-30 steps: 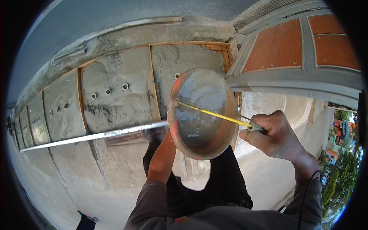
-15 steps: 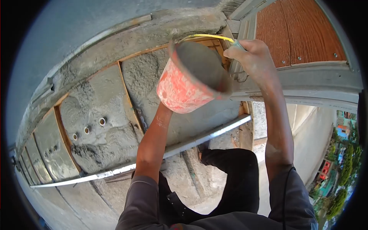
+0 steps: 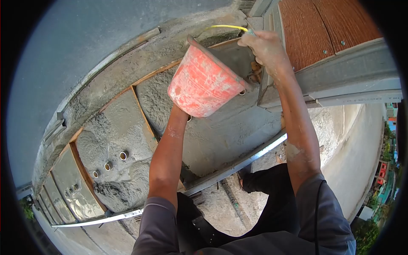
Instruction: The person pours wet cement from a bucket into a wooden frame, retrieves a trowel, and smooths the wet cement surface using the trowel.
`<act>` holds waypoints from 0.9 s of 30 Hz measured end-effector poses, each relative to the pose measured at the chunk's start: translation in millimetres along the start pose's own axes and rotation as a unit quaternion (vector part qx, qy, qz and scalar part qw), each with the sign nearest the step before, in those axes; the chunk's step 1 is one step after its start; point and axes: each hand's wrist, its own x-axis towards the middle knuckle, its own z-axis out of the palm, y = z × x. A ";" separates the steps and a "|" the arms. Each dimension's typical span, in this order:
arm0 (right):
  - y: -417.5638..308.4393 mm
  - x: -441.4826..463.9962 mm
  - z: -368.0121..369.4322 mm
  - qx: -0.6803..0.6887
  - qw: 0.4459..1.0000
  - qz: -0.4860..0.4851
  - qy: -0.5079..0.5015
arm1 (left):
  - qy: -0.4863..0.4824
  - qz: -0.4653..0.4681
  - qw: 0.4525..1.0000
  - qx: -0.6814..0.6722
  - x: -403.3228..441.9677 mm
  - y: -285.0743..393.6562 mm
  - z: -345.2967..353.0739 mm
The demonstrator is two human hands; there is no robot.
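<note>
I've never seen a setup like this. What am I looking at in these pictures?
There is no robot: one camera worn on a person's head looks down at their bare arms. The right hand grips the yellow wire handle of a tilted red bucket smeared with grey. The left forearm reaches behind the bucket, which hides that hand. Below lies rough, wet-looking grey cement, divided by thin wooden strips. Short round pipe ends poke out of it, and a long pale metal bar runs along its near edge.
</note>
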 end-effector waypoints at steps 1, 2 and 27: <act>5.9 0.3 2.8 0.001 1.000 -0.003 0.002 | 0.001 0.002 1.000 0.001 1.8 -0.3 -1.2; 11.6 2.3 5.4 0.012 1.000 -0.009 0.003 | 0.002 0.005 1.000 0.002 3.1 0.1 -3.1; -138.8 -170.1 14.6 -0.022 0.965 -0.116 -0.236 | 0.197 0.248 0.948 0.030 -148.4 98.6 70.3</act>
